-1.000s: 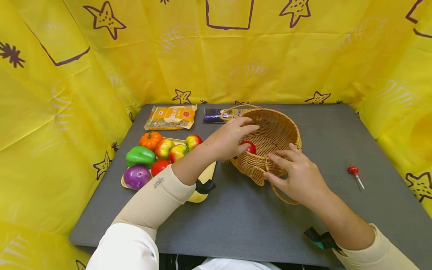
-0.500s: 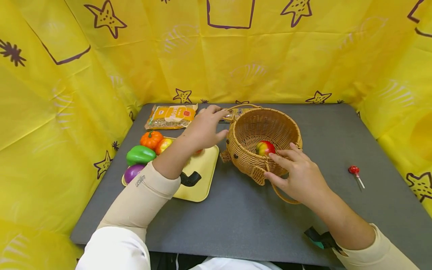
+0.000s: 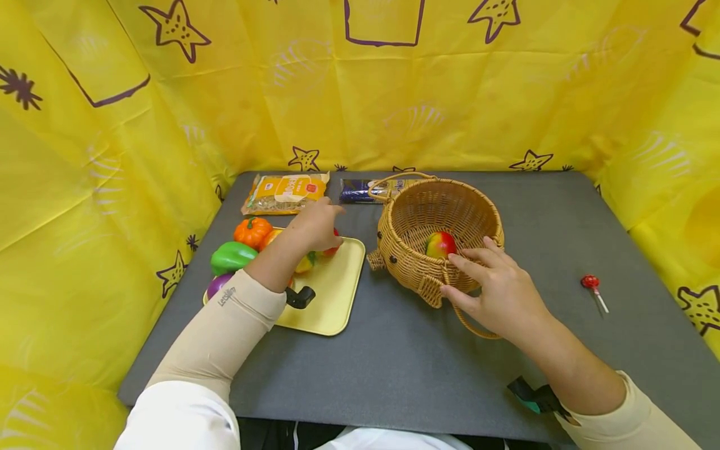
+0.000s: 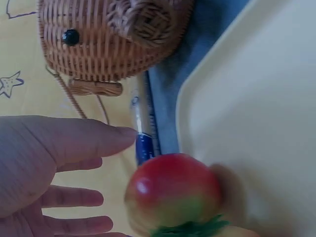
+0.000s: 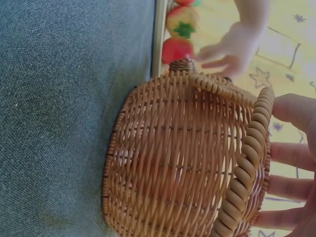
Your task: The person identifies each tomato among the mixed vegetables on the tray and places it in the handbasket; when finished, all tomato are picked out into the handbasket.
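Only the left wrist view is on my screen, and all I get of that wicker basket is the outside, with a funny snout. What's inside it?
Observer: The head view looks down into the basket: a red-and-yellow fruit lies at the bottom.
Visitor: Oh, nice! Is anybody touching the side I don't see?
Observer: Yes, the right hand is at its rim, toward the lower right of the head view.
Visitor: And is there anything farther off, out of my picture?
Observer: A red lollipop with a white stick lies on the grey table, well to the right of the basket.
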{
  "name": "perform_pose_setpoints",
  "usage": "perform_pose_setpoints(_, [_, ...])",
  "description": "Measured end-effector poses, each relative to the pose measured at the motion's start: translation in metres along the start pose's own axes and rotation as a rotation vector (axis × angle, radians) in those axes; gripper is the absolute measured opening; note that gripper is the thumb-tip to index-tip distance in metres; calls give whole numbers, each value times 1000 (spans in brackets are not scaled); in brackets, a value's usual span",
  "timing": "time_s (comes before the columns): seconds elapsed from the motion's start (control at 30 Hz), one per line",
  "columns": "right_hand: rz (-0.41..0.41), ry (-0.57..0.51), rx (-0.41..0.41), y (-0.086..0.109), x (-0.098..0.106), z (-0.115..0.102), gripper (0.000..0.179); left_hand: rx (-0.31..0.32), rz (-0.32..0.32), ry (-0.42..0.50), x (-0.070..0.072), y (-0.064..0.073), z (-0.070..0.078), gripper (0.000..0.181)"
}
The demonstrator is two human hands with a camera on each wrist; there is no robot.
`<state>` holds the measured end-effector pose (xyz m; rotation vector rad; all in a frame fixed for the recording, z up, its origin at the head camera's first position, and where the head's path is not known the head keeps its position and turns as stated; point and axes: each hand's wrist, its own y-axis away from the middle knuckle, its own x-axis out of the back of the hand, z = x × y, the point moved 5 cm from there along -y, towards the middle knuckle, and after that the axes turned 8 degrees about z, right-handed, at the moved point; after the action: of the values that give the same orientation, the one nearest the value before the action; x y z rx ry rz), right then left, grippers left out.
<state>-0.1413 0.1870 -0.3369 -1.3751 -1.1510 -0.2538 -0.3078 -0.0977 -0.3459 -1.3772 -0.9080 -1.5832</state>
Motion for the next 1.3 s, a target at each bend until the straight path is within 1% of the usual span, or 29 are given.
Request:
perform_pose_setpoints(0.13, [5,-6,2,0,0,0,52,-17,-20,-3,-12,0,-4,65])
perform_pose_setpoints(0.2, [5,-9,0,1,0,0,51,-20,-14,-15,-16,1,-4,62])
perform_pose_setpoints(0.37, [-2,-11,-9,1,0,-1,51,-10,7,-54,-21,1,-6,50])
perform_pose_setpoints(0.43, [-9,-11,-15,2,0,0,52,1,10,-54,-22,1,-8,46])
perform_pose_setpoints(0.5, [-15,-10,-21,2,-1,0,52,9,13,-50,-23,1,-9,44])
perform_pose_setpoints(0.57, [-18,-9,-25,2,-1,0,52,18,19,-37,-23,1,-10,47])
perform_pose_setpoints(0.63, [-20,-7,-28,2,0,0,52,29,28,-23,-23,2,-11,47])
perform_pose_setpoints(0.73, [-25,-4,-29,2,0,0,52,29,46,-13,-22,3,-11,47])
perform_pose_setpoints(0.87, [-27,-5,-33,3,-1,0,52,26,88,2,-20,6,-9,46])
perform_pose_setpoints(1.03, [-25,-4,-34,4,-1,0,52,61,127,47,-15,9,-5,51])
perform_pose_setpoints(1.1, [-29,-1,-37,4,-2,0,52,65,149,66,-11,10,-3,54])
perform_pose_setpoints(1.3, [-43,11,-52,4,-1,-1,53,20,236,184,2,12,7,57])
